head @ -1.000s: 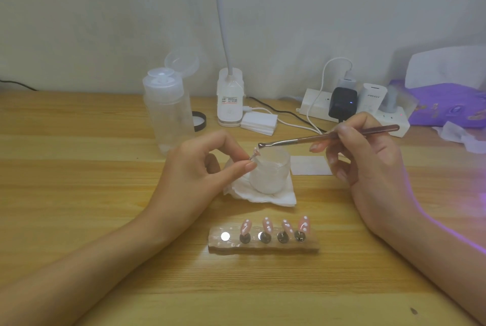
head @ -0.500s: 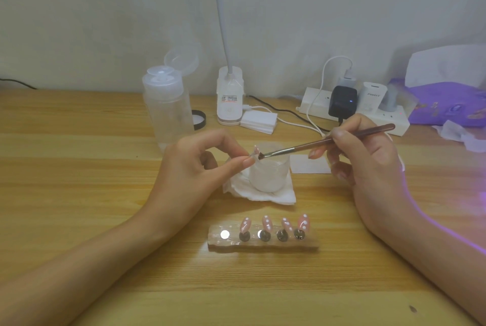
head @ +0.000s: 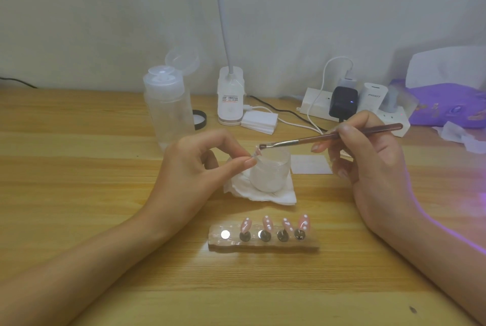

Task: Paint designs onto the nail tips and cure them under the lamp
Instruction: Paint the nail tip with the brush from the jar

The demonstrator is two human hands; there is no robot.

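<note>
My left hand [head: 200,165] pinches a small pink nail tip [head: 257,151] between thumb and forefinger, in front of a frosted glass jar [head: 271,170]. My right hand [head: 368,157] holds a dark red nail brush [head: 328,138] like a pen, and its bristle end touches the held nail tip. In front of me lies a pale holder block [head: 263,240] with several pink nail tips bearing white dots [head: 267,223] standing on metal studs; the leftmost stud [head: 225,234] is bare.
The jar stands on a folded white tissue [head: 263,194]. Behind are a clear pump bottle [head: 168,110] with its lid flipped open, a white lamp base [head: 230,97], a power strip with chargers [head: 349,104], and a purple packet [head: 452,107]. Purple light glows at the right edge.
The brush tip has stayed at the held nail tip while the handle has tilted, its back end dropping slightly and then rising. My left hand has barely moved.
</note>
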